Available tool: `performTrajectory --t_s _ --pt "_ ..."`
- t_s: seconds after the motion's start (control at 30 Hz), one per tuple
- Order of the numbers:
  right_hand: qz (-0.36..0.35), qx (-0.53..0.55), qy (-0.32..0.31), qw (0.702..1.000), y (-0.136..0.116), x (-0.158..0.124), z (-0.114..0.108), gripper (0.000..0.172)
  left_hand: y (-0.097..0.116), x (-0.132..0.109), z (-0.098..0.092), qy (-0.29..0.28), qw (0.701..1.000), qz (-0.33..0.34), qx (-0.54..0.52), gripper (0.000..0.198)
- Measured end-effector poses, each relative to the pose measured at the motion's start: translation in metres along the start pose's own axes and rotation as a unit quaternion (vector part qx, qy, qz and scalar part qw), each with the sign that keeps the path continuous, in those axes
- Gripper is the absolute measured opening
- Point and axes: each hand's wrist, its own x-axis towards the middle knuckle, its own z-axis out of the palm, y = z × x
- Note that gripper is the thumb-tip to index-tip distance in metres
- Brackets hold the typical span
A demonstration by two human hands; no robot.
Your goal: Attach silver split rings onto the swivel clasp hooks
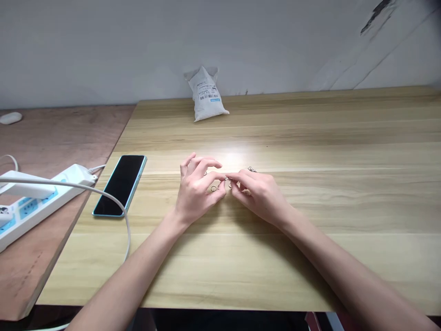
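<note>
My left hand (198, 186) and my right hand (260, 191) meet fingertip to fingertip over the wooden table. Thumb and index finger of the left hand pinch a tiny metal piece (226, 179), too small to make out fully. Between the right thumb and index finger shows a small metal ring (230, 185), partly hidden by the fingers. Another ring (213, 188) lies below the left index finger. Just past the right knuckles is a little bunch of metal links (252, 169).
A phone (120, 186) lies left of the hands, with a white cable (128, 225) arching over its corner. A power strip (44, 202) sits on the lower brown surface (69, 133). At the back, a white plastic packet (207, 99) leans near the wall.
</note>
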Motion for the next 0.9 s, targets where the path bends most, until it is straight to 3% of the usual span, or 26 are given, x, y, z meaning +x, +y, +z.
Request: performTrajectory --t_s 0.37,0.9 --pt "0.076 0.225 -0.01 0.971 0.0039 0.0017 -0.0048 0.02 -0.0014 0.0016 -0.0044 0.004 0.999 -0.024 -0.038 0.005" --pt "-0.001 0.136 0.028 0.99 0.0051 0.0014 0.0042 0.01 -0.0004 0.0002 -0.0042 -0.016 0.998 -0.016 -0.056 0.003"
